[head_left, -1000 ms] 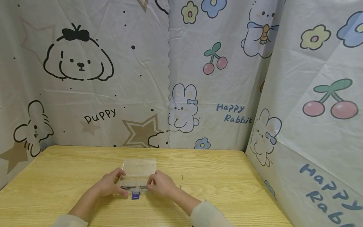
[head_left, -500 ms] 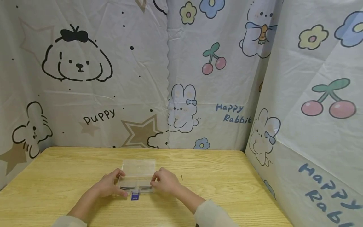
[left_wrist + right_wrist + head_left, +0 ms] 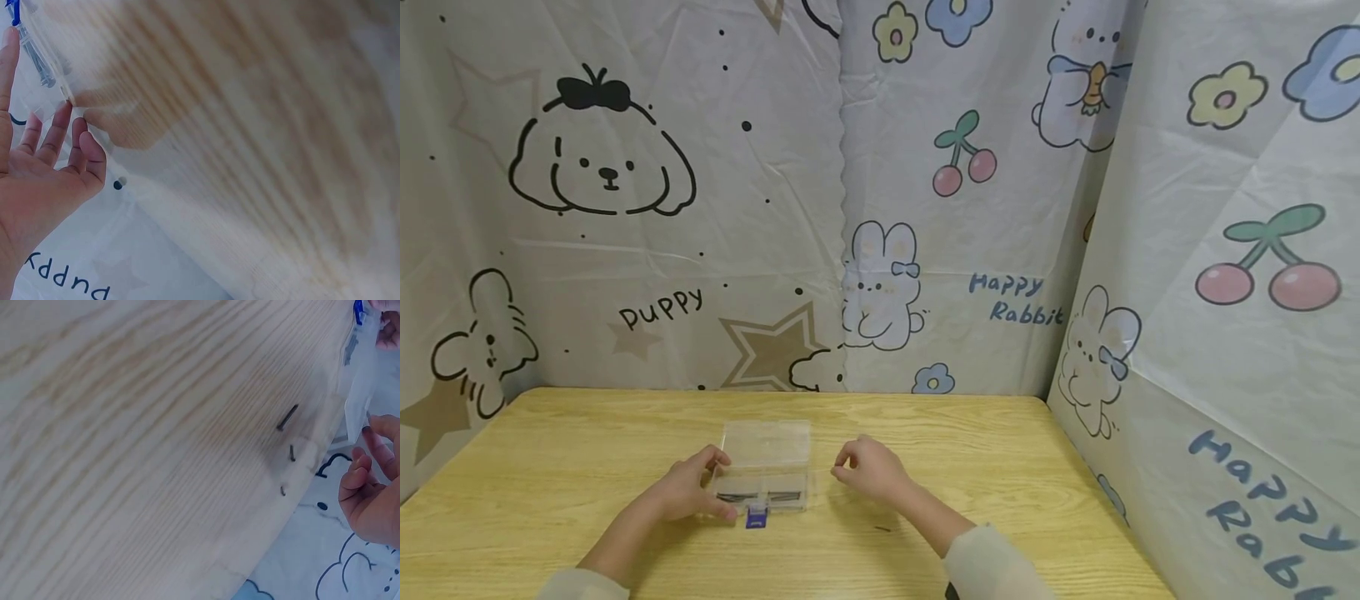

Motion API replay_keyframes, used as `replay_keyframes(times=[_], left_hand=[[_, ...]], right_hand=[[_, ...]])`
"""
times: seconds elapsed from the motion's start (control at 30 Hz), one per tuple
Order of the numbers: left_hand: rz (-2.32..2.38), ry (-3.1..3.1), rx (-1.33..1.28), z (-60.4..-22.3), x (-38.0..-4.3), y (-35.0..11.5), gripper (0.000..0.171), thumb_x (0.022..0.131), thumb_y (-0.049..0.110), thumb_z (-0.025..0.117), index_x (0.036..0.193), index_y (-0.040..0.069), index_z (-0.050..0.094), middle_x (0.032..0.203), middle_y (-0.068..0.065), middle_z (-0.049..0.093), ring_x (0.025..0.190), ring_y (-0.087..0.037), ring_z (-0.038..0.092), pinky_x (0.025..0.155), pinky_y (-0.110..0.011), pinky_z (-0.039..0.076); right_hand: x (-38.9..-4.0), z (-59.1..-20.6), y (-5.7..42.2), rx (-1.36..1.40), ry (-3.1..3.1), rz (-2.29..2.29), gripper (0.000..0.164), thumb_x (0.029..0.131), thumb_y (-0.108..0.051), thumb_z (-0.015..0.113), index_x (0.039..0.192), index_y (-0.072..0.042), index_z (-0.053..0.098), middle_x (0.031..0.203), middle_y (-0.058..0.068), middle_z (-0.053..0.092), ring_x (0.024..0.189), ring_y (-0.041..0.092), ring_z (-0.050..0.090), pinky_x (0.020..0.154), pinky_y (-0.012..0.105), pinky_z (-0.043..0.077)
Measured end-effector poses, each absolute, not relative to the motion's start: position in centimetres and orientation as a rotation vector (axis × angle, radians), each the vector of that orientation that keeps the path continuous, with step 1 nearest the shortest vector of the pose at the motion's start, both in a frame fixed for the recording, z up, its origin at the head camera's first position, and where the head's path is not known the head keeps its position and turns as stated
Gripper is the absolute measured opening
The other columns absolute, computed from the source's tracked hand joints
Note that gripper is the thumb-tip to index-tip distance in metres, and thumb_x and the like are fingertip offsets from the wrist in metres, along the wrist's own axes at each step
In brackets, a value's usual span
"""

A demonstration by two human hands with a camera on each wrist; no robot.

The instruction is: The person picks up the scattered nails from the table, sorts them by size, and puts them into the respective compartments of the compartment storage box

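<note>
A clear plastic box (image 3: 785,485) stands on the table with its lid (image 3: 766,442) raised at the back and a blue-purple latch (image 3: 756,517) at the front. Thin dark nails (image 3: 785,496) lie in its two front compartments. My left hand (image 3: 687,486) holds the box's left side, thumb at the front corner, fingers toward the lid. My right hand (image 3: 874,471) is off the box, to its right, with loosely bent fingers and nothing visible between them. Below it in the right wrist view, three loose nails (image 3: 287,417) lie on the wood.
The wooden table (image 3: 587,450) spreads around the box on all sides. Printed cloth hangs behind the table (image 3: 760,250) and along its right side (image 3: 1225,375). One nail (image 3: 882,527) shows on the table beside my right forearm.
My right hand has left the box's right edge and moved right, over the spot where loose nails lay. The nails in the right compartment are now uncovered. My left hand stays put.
</note>
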State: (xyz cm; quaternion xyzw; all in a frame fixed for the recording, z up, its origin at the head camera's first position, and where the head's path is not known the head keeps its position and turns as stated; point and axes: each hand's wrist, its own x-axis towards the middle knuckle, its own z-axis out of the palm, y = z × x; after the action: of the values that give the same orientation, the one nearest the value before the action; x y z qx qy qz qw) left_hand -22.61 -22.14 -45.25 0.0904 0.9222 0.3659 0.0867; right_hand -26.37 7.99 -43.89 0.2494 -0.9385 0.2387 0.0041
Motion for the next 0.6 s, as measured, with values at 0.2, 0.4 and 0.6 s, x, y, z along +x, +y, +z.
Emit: replay_keyframes(times=[0.2, 0.4, 0.6], left_hand=[[1.086, 2.742, 0.278, -45.2, -22.6, -22.2, 0.080, 0.058, 0.037, 0.087, 0.118, 0.004, 0.045, 0.121, -0.023, 0.051, 0.113, -0.046, 0.046, 0.090, -0.056, 0.042], [1.090, 2.733, 0.255, -45.4, -22.7, -22.2, 0.081, 0.057, 0.039, 0.087, 0.118, 0.005, 0.045, 0.123, -0.021, 0.051, 0.115, -0.044, 0.045, 0.091, -0.056, 0.042], [1.082, 2.740, 0.259, -45.4, -22.8, -22.3, 0.082, 0.058, 0.040, 0.086, 0.119, 0.005, 0.045, 0.123, -0.022, 0.050, 0.114, -0.045, 0.045, 0.090, -0.057, 0.042]], right_hand=[[-26.7, -44.0, 9.7, 0.733, -2.934, 0.845, 0.012, 0.087, -0.025, 0.065, 0.088, -0.014, 0.068, 0.079, -0.004, 0.052, 0.068, 0.007, 0.044, 0.056, 0.022, 0.036], [-27.0, -44.3, 11.2, 0.631, -2.952, 0.948, 0.014, 0.088, -0.025, 0.064, 0.091, -0.012, 0.068, 0.080, -0.002, 0.052, 0.069, 0.011, 0.045, 0.057, 0.024, 0.037], [-27.3, -45.2, 12.2, 0.537, -2.956, 1.010, 0.013, 0.088, -0.024, 0.063, 0.091, -0.011, 0.066, 0.078, 0.000, 0.051, 0.066, 0.012, 0.044, 0.055, 0.024, 0.036]])
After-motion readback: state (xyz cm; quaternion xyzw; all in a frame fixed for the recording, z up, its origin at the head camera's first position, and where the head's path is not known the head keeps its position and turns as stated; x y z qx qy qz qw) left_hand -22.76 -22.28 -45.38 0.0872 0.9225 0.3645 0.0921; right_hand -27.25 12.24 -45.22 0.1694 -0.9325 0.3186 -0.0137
